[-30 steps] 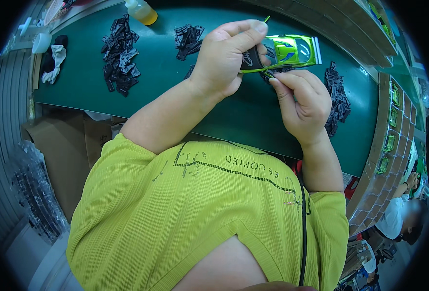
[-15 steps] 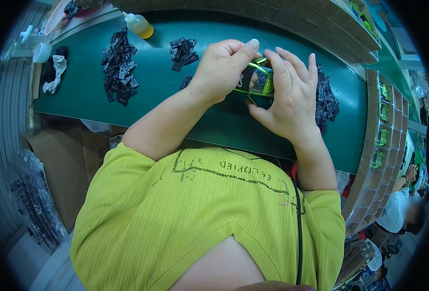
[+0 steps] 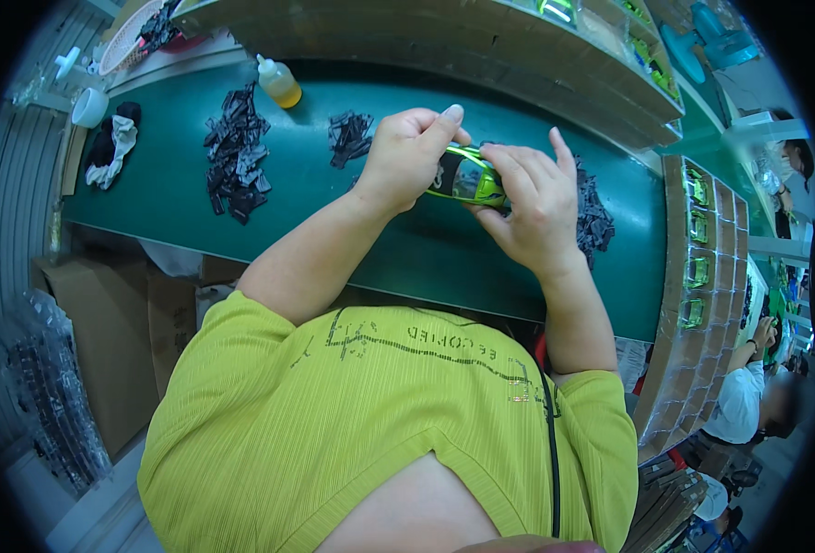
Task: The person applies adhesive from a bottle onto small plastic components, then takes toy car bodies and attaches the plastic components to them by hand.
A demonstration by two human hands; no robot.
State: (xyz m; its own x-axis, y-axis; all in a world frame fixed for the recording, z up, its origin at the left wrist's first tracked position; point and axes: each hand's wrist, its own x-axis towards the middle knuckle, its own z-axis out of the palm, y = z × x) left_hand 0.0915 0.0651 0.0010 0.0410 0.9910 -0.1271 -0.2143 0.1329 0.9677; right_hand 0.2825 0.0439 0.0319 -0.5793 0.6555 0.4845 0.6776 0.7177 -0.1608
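Observation:
A green and black toy car body (image 3: 470,178) with dark windows is held above the green tabletop between my two hands. My left hand (image 3: 407,157) grips its left end, thumb and fingers closed over it. Around the right end, my right hand (image 3: 534,198) has its thumb on the near side and fingers on the far side, with one finger raised. Part of the car is hidden behind my fingers. Beyond my left hand lies a small pile of black plastic pieces (image 3: 349,138). Another pile of dark pieces (image 3: 594,217) lies right of my right hand.
A larger heap of black pieces (image 3: 238,157) and a bottle of yellow liquid (image 3: 279,83) are on the left. Dark and white gloves (image 3: 112,147) lie farther left. A divided cardboard box (image 3: 693,313) holding several green car bodies stands at right. Another long box (image 3: 444,55) borders the far side.
The view has shifted, so the table appears lower and farther left. My right hand has closed in around the car's right end, and the car is turned slightly between my hands.

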